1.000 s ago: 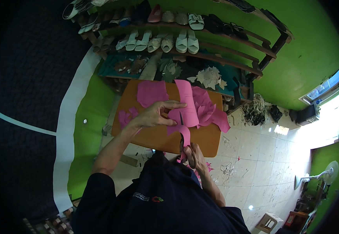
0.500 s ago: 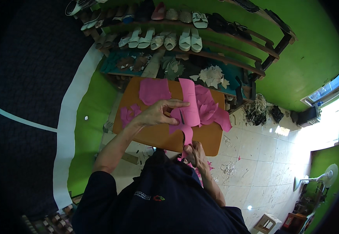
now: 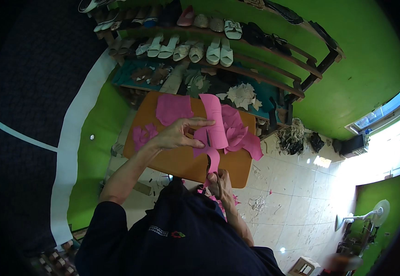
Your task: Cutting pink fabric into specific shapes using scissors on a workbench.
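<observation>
A curled pink sheet (image 3: pixel 216 126) with faint lines drawn on it stands over the orange-brown tabletop (image 3: pixel 163 162). My left hand (image 3: pixel 178 134) grips its left edge, thumb below and fingers above. At the table's near edge, my right hand (image 3: pixel 223 183) is closed round the handles of a pair of scissors (image 3: pixel 218 185). The scissors' dark blades are mostly hidden by a narrow pink strip that curls down toward my right hand. A flat pink piece (image 3: pixel 173 108), pink scraps (image 3: pixel 143 135) and a heap of cut pink pieces (image 3: pixel 234 126) lie around the sheet.
Beyond the table stands a wooden rack (image 3: pixel 273 76) with several pairs of shoes and sandals. Pale cut pieces (image 3: pixel 242 95) are piled on its lower shelf. Scraps (image 3: pixel 257 202) litter the tiled floor (image 3: pixel 296 184). A fan (image 3: pixel 379 214) and a small stool (image 3: pixel 303 267) are at the right.
The whole view has shifted, so the table and both hands appear slightly farther left. My hands keep their holds on the sheet and scissors, with little visible change between them.
</observation>
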`<action>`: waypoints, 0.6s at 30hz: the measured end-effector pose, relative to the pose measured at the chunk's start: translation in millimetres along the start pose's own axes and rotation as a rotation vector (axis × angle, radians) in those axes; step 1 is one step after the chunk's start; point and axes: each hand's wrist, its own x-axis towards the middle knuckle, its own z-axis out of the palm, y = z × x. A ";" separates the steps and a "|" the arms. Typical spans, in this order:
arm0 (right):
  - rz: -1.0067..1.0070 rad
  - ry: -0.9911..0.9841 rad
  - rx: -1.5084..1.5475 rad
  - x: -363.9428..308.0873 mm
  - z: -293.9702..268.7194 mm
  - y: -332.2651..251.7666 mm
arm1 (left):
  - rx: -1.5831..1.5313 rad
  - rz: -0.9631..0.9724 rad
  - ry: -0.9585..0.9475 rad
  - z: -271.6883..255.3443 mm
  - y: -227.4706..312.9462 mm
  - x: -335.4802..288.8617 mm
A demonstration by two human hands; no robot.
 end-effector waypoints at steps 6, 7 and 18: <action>0.069 -0.038 0.050 -4.9 -3.7 4.9 | 0.003 0.034 0.053 -2.7 -3.1 -0.7; 0.079 -0.061 0.080 -5.8 -3.6 6.8 | 0.019 0.017 0.049 -6.4 -8.1 -0.6; 0.037 -0.085 -0.012 -0.6 -5.6 9.6 | 0.022 0.005 0.031 5.6 -5.3 -2.6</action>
